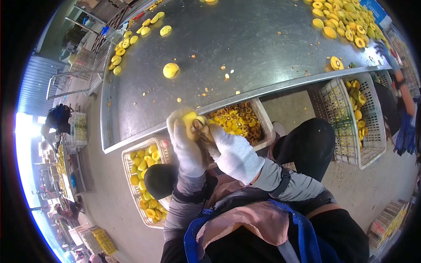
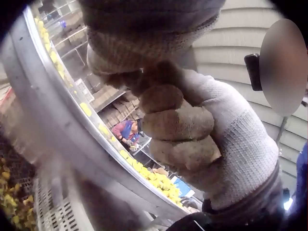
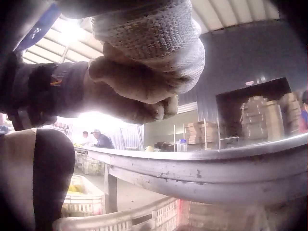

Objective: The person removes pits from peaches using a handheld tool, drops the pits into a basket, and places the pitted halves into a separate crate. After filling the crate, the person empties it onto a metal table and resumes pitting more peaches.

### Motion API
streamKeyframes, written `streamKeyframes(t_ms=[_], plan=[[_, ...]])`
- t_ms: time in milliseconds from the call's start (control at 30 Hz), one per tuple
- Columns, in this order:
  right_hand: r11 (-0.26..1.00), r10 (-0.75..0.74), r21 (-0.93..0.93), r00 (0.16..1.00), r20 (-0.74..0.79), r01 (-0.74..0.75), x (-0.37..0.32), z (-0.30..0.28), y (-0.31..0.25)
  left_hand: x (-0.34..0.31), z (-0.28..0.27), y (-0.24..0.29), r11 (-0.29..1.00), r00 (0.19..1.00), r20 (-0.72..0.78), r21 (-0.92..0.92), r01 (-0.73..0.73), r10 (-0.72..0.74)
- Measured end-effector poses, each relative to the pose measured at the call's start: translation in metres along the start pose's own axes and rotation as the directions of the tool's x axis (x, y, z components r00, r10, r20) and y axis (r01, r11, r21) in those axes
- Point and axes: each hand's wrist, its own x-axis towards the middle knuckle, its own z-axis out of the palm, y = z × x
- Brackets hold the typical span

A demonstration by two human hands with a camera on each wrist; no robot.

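At the table's near edge, in the head view, my gloved left hand [image 1: 185,142] grips a yellow fruit [image 1: 189,117]. My gloved right hand [image 1: 228,147] pinches a small metal tool [image 1: 198,124] with a rounded end, held against the fruit; the exact contact is blurred. Curled fingers of the right hand [image 2: 180,127] show in the left wrist view, close below the left hand [image 2: 139,48]. The right wrist view has the right hand [image 3: 149,48] above the left hand [image 3: 127,94]; fruit and tool are hidden there.
The metal table [image 1: 210,52] carries scattered halves, a lone fruit [image 1: 171,70] and a fruit pile [image 1: 346,19]. Below stand a crate of yellow halves [image 1: 126,168], a crate of trimmings [image 1: 265,125] and another crate [image 1: 372,131]. Another person's gloved hand [image 1: 383,50] is at right.
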Motion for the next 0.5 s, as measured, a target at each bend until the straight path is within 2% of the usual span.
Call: streamKeyframes(t_ms=[100,133,200,233,333,367,467,500], plan=[[0.999,0.022,-0.034,0.997,0.073,-0.020,-0.001,-0.004,0.002,0.003,-0.005,-0.004,0.996,0.998,0.010,0.054,-0.068,0.067],[0.999,0.031,-0.032,0.994,0.106,-0.028,-0.001,-0.004,0.003,0.004,-0.007,-0.002,0.998,0.999,0.049,0.063,-0.020,0.017],[0.997,-0.011,-0.070,0.998,0.056,0.015,-0.003,-0.002,0.014,0.008,-0.011,0.004,0.994,0.988,0.129,0.081,0.074,-0.084],[0.995,-0.035,-0.090,0.999,0.030,0.037,-0.003,-0.002,0.017,0.006,-0.010,0.007,0.979,0.983,0.146,0.187,0.084,-0.112],[0.974,-0.187,-0.139,0.981,-0.051,0.178,0.001,-0.007,0.015,0.003,-0.008,0.034,0.927,0.937,0.121,0.235,0.293,-0.327],[0.980,-0.130,-0.149,0.991,0.004,0.129,0.002,-0.010,0.007,0.009,-0.022,0.026,0.925,0.919,0.119,0.114,0.363,-0.376],[0.989,0.062,0.137,0.998,-0.020,-0.059,0.004,-0.014,-0.003,0.003,-0.021,0.023,0.979,0.981,0.064,0.099,0.176,-0.183],[0.975,0.116,0.195,0.993,-0.023,-0.109,0.006,-0.012,-0.002,-0.001,-0.012,0.028,0.985,0.977,0.123,0.008,0.172,-0.171]])
